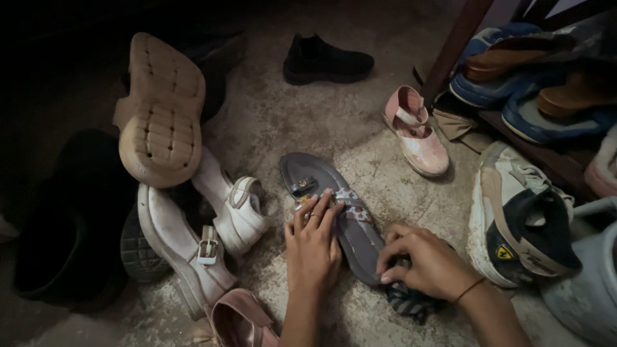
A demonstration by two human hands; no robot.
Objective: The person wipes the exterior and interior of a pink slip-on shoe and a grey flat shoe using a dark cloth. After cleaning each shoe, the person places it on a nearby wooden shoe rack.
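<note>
A flat grey sandal (319,182) with a patterned strap lies on the concrete floor in the middle of the head view. My left hand (312,243), wearing a ring, rests flat on its strap, fingers spread. At the sandal's heel end my right hand (425,261), with a thin wrist band, presses down with curled fingers. A dark patterned cloth or strap (407,301) shows under that hand. Whether either hand truly grips the sandal is unclear.
White buckled shoes (193,247) and an upturned beige sole (160,112) lie left. A black shoe (324,61) sits far ahead, a pink child's sandal (416,133) ahead right, a white and black sneaker (522,215) right. A shoe rack (533,77) holds blue shoes.
</note>
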